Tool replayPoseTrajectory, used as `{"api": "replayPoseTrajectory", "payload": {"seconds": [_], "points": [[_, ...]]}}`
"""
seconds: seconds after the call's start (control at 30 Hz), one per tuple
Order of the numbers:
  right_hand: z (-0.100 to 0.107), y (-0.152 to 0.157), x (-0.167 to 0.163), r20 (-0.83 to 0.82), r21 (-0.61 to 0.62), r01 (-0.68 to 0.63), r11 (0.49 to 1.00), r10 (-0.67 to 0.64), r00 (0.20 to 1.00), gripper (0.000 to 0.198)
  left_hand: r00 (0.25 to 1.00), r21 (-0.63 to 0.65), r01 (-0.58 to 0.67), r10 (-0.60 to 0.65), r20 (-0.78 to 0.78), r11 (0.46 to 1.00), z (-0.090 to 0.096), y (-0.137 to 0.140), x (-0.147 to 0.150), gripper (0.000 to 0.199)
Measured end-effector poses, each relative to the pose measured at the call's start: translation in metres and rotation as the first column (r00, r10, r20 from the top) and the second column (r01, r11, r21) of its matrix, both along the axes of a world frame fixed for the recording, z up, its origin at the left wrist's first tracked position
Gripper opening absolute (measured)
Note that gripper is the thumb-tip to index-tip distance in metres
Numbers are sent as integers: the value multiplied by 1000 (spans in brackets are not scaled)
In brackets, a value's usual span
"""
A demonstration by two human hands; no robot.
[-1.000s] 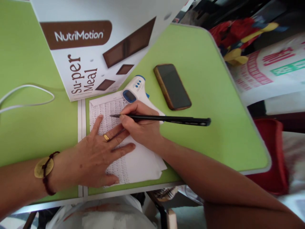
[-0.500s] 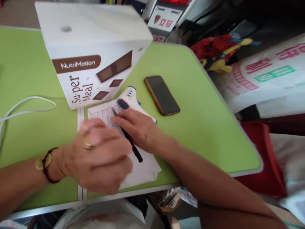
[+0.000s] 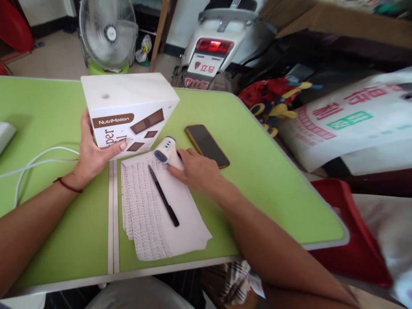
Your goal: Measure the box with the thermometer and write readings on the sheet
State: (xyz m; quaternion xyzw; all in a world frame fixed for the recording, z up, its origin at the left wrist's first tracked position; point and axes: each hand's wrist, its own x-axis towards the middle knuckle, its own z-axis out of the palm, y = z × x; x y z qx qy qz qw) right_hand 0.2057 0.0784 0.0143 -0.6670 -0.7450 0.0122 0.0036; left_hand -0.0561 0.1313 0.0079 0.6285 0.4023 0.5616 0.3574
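Box (image 3: pixel 135 92), just beyond the paper (image 3: pixel 143 219), gripped between left hand's (image 3: pixel 92 150) wide-parted thumb and fingers; right hand (image 3: pixel 199 171) wraps snugly round the thermometer (image 3: pixel 166 150), pen (image 3: pixel 163 195) lying on the paper!

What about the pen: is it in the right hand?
No, the black pen lies on the sheets of paper, while the right hand grips the white handheld device.

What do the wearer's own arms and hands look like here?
Both forearms are bare, with no sleeves in view. The ungloved left hand has a thin, dark-red cord bracelet at its wrist. The ungloved right hand shows no jewellery. Some fingers are hidden.
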Motion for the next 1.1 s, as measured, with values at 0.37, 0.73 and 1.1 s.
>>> {"api": "replayPoseTrajectory", "payload": {"seconds": [0.37, 0.73, 1.1], "points": [[18, -31, -13, -908, 342, -4, 940, 332, 255, 35, 982, -92, 25, -8, 187, 995, 17, -28, 14, 59], [20, -51, -44, -960, 79, -341, 937, -21, -279, 36, 992, -247, 73, -46, 113, 966, 15, -44, 24, 58], [10, -47, -54, -972, 94, -279, 956, 27, -234, 40, 994, -252, 88, -67, 90, 964, 19, -42, 23, 56]]}}
